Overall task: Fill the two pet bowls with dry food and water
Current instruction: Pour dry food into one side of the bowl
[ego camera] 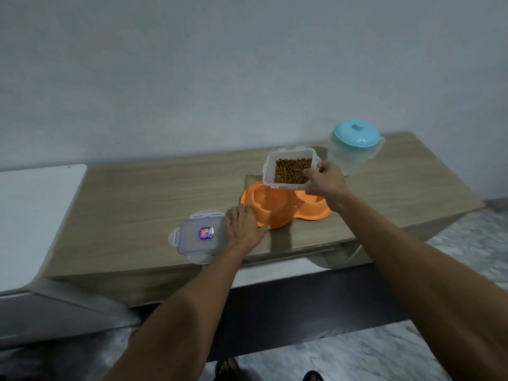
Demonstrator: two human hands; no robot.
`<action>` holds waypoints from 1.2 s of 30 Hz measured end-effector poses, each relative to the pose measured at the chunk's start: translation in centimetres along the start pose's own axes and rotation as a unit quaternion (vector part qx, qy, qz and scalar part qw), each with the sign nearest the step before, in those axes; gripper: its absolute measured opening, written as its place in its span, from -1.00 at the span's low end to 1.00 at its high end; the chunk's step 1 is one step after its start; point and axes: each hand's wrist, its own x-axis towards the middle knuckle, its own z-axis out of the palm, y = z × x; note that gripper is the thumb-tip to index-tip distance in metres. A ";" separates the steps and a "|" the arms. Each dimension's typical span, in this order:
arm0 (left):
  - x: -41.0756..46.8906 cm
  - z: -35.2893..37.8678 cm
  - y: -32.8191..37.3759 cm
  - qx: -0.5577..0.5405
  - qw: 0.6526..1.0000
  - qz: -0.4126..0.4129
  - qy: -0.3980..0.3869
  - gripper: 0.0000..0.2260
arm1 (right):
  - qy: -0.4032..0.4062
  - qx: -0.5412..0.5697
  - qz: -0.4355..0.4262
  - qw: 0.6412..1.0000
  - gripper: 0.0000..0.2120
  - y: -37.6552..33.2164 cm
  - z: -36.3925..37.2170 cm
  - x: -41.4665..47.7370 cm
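An orange double pet bowl (275, 215) sits on the low wooden table (154, 199); both of its wells look empty. My right hand (325, 181) grips a clear plastic container of brown dry food (291, 169), held open-topped just above the bowl's far edge. My left hand (243, 226) rests flat on the table, touching the bowl's left rim and the edge of the container's clear lid (199, 237), which lies flat near the table's front edge. A clear water jug with a teal lid (354, 149) stands at the back right.
A white cabinet or appliance (35, 215) adjoins the table on the left. A grey wall runs behind the table. Below the front edge are a dark shelf gap and a marbled floor (384, 353), where my feet show.
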 end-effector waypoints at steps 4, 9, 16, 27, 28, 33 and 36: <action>0.1 0.9 0.3 0.016 1.000 -0.021 0.013 -0.39 | 0.013 -0.044 -0.043 0.998 -0.81 1.3 -0.8 0.0; 0.6 0.9 -0.2 0.018 0.999 -0.038 0.008 -0.39 | 0.028 -0.109 -0.119 0.986 -0.76 1.8 -0.3 -0.2; 0.9 1.0 -0.1 0.010 0.999 -0.046 0.004 -0.39 | 0.003 -0.177 -0.207 0.962 -0.82 2.2 0.6 -0.8; 1.1 1.0 0.0 0.009 0.999 -0.051 0.001 -0.42 | 0.001 -0.224 -0.301 0.927 -0.80 3.0 0.9 -0.5; 1.1 1.0 0.0 0.008 0.999 -0.050 0.002 -0.42 | -0.002 -0.226 -0.307 0.924 -0.80 3.1 1.0 -0.5; 1.1 1.0 0.0 0.005 0.999 -0.048 0.002 -0.43 | -0.006 -0.235 -0.323 0.917 -0.81 3.3 1.1 -0.5; 1.2 1.1 -0.1 0.010 0.999 -0.050 -0.001 -0.41 | -0.006 -0.233 -0.329 0.915 -0.81 3.3 0.9 -0.6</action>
